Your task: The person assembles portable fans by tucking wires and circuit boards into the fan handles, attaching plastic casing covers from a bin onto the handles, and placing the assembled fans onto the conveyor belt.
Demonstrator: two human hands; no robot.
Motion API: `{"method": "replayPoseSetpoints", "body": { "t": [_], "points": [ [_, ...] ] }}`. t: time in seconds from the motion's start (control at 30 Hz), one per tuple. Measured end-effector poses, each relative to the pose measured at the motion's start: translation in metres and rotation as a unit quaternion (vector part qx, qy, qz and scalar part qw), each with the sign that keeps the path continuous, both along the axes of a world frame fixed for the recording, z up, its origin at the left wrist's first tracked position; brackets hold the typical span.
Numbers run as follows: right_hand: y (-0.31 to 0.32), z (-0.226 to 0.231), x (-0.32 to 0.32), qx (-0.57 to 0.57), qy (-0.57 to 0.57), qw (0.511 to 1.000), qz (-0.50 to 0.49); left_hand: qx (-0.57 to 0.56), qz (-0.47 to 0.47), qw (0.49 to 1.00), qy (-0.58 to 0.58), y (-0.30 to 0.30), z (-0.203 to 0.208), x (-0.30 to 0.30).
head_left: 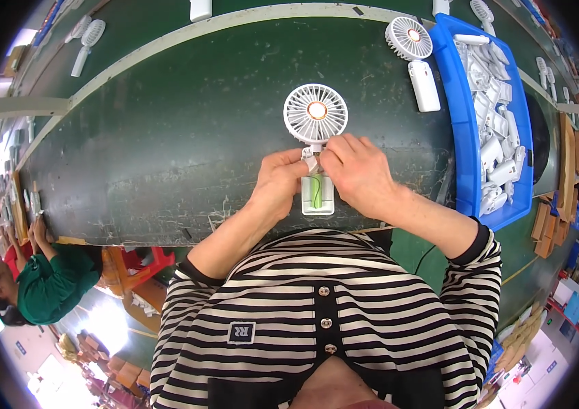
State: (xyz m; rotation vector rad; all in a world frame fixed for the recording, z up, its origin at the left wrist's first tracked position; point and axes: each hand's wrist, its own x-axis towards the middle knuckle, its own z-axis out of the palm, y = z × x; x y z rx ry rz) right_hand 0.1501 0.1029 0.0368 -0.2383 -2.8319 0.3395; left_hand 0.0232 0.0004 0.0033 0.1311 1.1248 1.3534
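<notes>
In front of me a white handheld fan (316,112) lies on the dark green worktable, its round grille pointing away from me. Its handle (328,205) is without a cover, and a green battery (315,193) with a thin wire sits inside. My left hand (279,178) is closed at the handle's left upper edge, thumb and fingertips pinching by a small whitish part. My right hand (358,169) is closed over the handle's neck just below the grille, its fingers pressed together. What lies between the right fingertips is hidden.
A blue bin (461,123) full of white plastic housings stands at the right. Beside it lies another white fan (417,58). More fans (89,45) rest beyond the table's far rail. A person in a green top (54,283) works at the far left, near an orange stool (141,267).
</notes>
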Motion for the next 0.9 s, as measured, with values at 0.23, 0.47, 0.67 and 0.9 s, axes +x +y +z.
{"method": "replayPoseSetpoints", "body": {
  "t": [0.23,0.47,0.67,0.9],
  "points": [
    [0.011,-0.011,-0.002,-0.066,0.013,0.998,-0.010,-0.031,-0.005,0.999,-0.032,0.007,0.004,-0.001],
    [0.021,-0.011,0.002,-0.115,-0.004,0.993,-0.029,0.088,-0.036,0.974,-0.206,0.001,-0.012,-0.018],
    [0.018,-0.011,0.004,-0.134,-0.025,0.990,-0.028,0.037,-0.049,0.993,-0.102,0.005,-0.003,-0.015],
    [0.010,-0.017,-0.001,-0.102,-0.030,0.994,-0.016,-0.075,-0.051,0.996,0.020,0.012,-0.001,-0.009]
  ]
}}
